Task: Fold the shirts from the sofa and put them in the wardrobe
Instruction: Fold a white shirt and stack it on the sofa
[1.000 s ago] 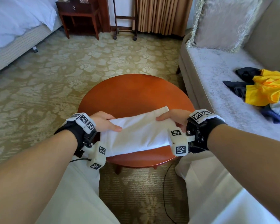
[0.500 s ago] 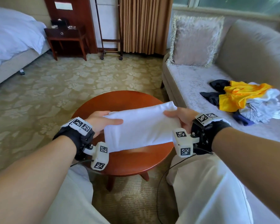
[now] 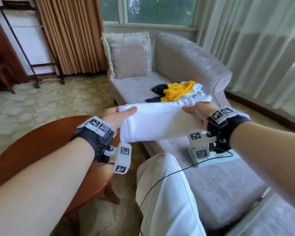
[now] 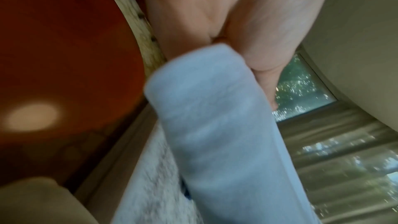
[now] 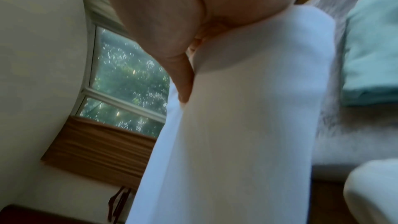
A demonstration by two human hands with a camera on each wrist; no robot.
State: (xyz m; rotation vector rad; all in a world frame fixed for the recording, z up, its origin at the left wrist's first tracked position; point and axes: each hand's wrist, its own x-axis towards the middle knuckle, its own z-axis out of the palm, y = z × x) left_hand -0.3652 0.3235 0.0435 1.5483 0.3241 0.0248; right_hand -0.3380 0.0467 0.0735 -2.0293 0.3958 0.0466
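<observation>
A folded white shirt (image 3: pixel 157 121) hangs in the air between my hands, above the sofa seat's front edge. My left hand (image 3: pixel 119 114) grips its left end, thumb on top. My right hand (image 3: pixel 197 111) grips the right end the same way. The left wrist view shows the shirt (image 4: pixel 217 125) pinched between thumb and palm of my left hand (image 4: pixel 226 40); in the right wrist view the shirt (image 5: pixel 247 108) sits under the thumb of my right hand (image 5: pixel 183 40). A heap of unfolded shirts (image 3: pixel 179 91), yellow, dark and white, lies on the sofa (image 3: pixel 194 65) behind it.
The round red-brown wooden table (image 3: pixel 41 150) stands at my lower left. A folded pale teal cloth (image 3: pixel 218 160) lies on the sofa seat below my right wrist. A cushion (image 3: pixel 129 55) leans at the sofa's far end. Curtains and a window are behind.
Both hands have lifted the folded white shirt off the round table and carried it to the right, over the sofa. The head view has swung right toward the sofa and window.
</observation>
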